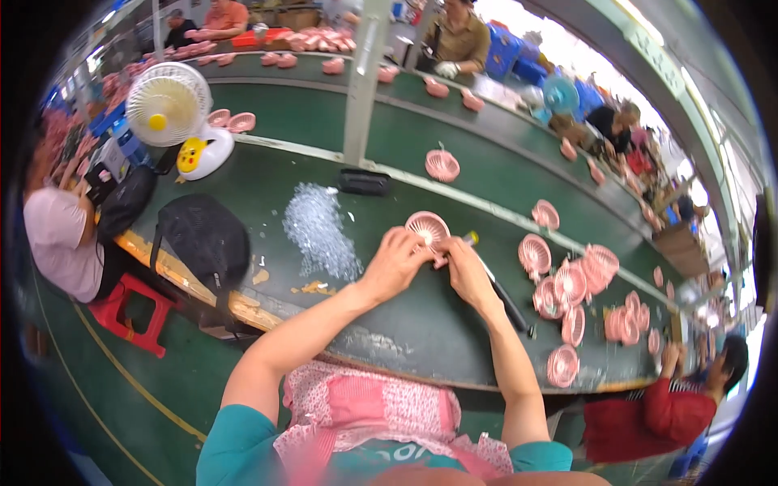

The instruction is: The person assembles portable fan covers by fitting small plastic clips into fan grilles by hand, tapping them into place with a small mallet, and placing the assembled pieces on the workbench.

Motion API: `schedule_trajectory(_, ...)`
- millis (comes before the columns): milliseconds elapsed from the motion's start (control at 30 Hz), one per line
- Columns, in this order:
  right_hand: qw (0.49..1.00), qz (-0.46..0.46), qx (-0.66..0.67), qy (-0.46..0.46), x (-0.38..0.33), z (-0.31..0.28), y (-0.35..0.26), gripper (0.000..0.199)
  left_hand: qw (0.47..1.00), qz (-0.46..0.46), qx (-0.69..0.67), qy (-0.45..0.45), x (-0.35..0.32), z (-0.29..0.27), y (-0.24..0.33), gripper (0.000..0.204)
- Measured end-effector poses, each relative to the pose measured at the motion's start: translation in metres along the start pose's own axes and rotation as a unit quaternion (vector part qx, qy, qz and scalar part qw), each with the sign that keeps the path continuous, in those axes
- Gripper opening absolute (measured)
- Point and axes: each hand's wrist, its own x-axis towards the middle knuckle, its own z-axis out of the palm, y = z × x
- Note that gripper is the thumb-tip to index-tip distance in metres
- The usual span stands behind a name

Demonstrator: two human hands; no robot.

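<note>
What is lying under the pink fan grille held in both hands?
The pink fan grille sits above the green worktop, gripped by the left hand and right hand. Whatever lies directly beneath is covered by the grille and fingers.

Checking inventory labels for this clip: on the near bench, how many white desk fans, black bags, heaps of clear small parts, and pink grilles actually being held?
White desk fan: 1
Black bags: 2
Heap of clear small parts: 1
Held pink fan grille: 1
Total: 5
</note>
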Motion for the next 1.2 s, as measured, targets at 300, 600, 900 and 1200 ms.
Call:
schedule_trajectory(300,0.99,0.053,0.105,0.08,-0.01,0.016,-0.02,0.047,0.991,-0.053,-0.058,-0.111,0.005,0.004,-0.006,0.026)
schedule_trajectory(600,0.988,0.139,0.033,0.054,-0.027,0.017,-0.028,0.02,0.997,-0.002,0.055,-0.061,0.004,0.0,0.004,0.019)
schedule_trajectory(900,0.991,0.096,0.009,0.088,-0.02,0.014,-0.055,0.012,0.993,-0.02,0.111,-0.038,0.008,-0.001,0.01,0.014)
schedule_trajectory(1200,0.949,0.197,0.232,0.082,-0.013,0.002,-0.041,0.027,0.994,-0.094,-0.061,-0.002,0.01,-0.004,0.006,0.011)
